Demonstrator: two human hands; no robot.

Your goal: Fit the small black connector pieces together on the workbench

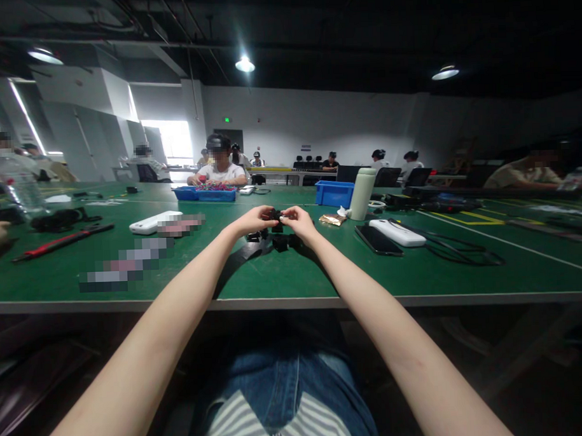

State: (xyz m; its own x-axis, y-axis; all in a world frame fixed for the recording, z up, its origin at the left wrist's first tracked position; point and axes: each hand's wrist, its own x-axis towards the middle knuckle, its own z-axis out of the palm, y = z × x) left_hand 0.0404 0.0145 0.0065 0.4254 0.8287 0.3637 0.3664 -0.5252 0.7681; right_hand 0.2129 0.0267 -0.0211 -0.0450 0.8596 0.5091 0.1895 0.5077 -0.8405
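Head view: light touch advised on this small black part (275,215)

Probably best steadied with the left hand (258,218) while gently adjusted with the right hand (298,221), nothing forced. It's pinched between both hands' fingertips, just above black pieces (280,244) on the green tabletop (274,282); whether they're joined can't be told.

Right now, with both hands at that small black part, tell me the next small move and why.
Probably steady the small black part with the left hand and gently adjust it with the right hand: both hands' fingers meet around it, and other black pieces sit just below, at the green table.
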